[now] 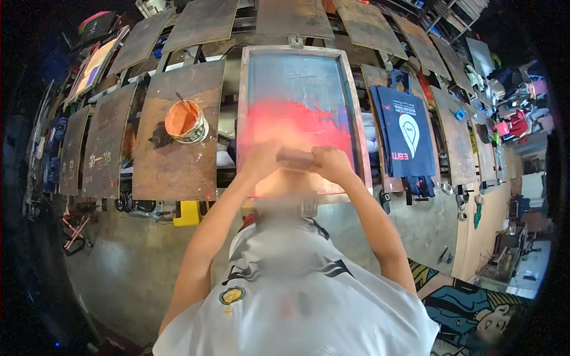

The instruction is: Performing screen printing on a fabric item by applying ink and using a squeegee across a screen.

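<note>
A wooden-edged printing screen (244, 77) lies before me, its far mesh bluish-grey. Red ink (291, 115) spreads across the middle of the mesh with a ragged right edge. Both my hands grip a brown squeegee (295, 158) near the screen's close end. My left hand (261, 159) is closed on its left end and somewhat blurred. On the other end, my right hand (331, 161) has its fingers wrapped round the grip. The squeegee's lower edge is blurred, so its contact with the mesh cannot be made out.
On the board to the left stands a white bucket (195, 132) of orange-red ink with a stick in it. Navy printed tote bags (395, 127) lie on the right-hand board. More boards (202, 24) line the far side. A yellow object (187, 213) sits below the left board.
</note>
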The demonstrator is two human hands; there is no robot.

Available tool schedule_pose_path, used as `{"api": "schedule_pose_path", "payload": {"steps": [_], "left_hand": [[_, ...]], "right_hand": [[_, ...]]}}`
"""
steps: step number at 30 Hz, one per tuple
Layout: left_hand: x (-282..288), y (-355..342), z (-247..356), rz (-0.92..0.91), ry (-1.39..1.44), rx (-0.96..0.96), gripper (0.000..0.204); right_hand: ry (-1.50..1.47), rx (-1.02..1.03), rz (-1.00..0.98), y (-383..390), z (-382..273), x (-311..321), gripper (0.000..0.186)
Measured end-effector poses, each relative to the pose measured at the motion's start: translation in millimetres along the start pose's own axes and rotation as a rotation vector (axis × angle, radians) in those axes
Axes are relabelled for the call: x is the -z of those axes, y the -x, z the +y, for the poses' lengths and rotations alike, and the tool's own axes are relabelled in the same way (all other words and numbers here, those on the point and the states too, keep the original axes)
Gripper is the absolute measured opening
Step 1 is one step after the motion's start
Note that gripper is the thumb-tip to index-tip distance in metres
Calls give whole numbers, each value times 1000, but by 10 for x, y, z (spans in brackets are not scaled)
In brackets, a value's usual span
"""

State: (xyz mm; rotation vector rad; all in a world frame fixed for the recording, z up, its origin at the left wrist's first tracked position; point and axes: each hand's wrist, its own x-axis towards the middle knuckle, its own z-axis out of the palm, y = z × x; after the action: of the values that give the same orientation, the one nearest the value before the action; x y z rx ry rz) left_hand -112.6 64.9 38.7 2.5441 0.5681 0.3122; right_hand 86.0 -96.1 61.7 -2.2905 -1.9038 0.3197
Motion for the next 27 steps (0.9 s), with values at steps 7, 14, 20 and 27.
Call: {"api": "schedule_pose_path", "payload": {"steps": [7,14,20,27], "left_hand": [[-324,-803,406,-260,-132,-282,43],[-171,-1052,213,-360,-35,-400,46],[-126,-1113,-168,-381,-59,-500,54],[-151,-946,-345,-226,-17,-558,51]], "right_hand": [[-14,-169,73,543,539,-114,32],[-149,-468,238,472,-15,-261,22],[-241,-579,251,307,-385,-438,24],[-148,-500,227,285,-454,-355,38]]}}
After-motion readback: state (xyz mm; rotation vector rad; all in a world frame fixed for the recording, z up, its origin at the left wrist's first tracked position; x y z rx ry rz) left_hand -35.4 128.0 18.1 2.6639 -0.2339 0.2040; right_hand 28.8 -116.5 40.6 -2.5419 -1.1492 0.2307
